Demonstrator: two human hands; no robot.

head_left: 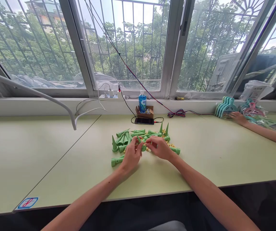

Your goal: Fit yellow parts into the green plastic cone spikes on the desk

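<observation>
The blue bottle (142, 103) stands upright in an open cardboard box (149, 110) against the wall below the window. Directly in front of it lies a black smartphone (144, 121) with a cable plugged into its right end. To the bottle's right, a coil of dark red-and-black cable (176, 113) rests on the table (207, 154); well beyond that, another person's hand (239, 118) reaches to a set of teal hangers (225, 107). A white power strip (109, 96) with plugs sits on the ledge left of the bottle, and farther left a white curved tube (44, 96) juts over the tabletop.

Nearer the person than the bottle, green plastic spikes (122, 139) lie heaped with small yellow pieces (171, 145) among them, crowding the space around both hands; a few spikes stand point up.

At the near edge of this heap, in front of the bottle, the left hand (131, 153) holds one green spike (143, 148) between thumb and fingers, its tip upward. The right hand (160, 147) comes in opposite, palm down, thumb and forefinger narrowed beside the spike; whether they grip anything cannot be told. Both forearms slant inward from the near edge.
</observation>
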